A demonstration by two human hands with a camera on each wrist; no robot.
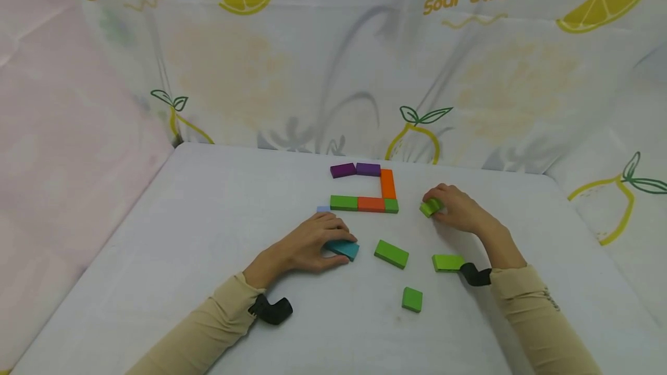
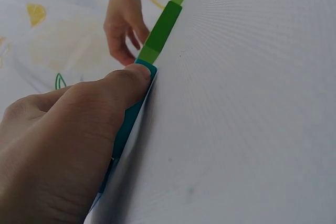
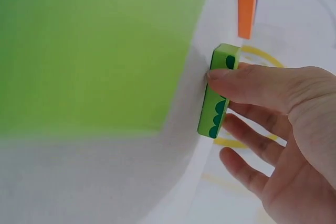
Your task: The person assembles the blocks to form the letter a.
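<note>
My left hand grips a teal block low over the white table, thumb on the near side and fingers over the far side. In the left wrist view the thumb covers one end of the teal block. Just beyond those fingers a light blue block peeks out, partly hidden. Farther right, my right hand pinches a light green block between thumb and fingers. Dark green scallops show on one face of this light green block in the right wrist view; the other fingers hang loosely below.
Ahead, a green block, a red-orange block and a small green block form a row. An orange block leads back to purple blocks. Loose lie a green block, lime block and green square block.
</note>
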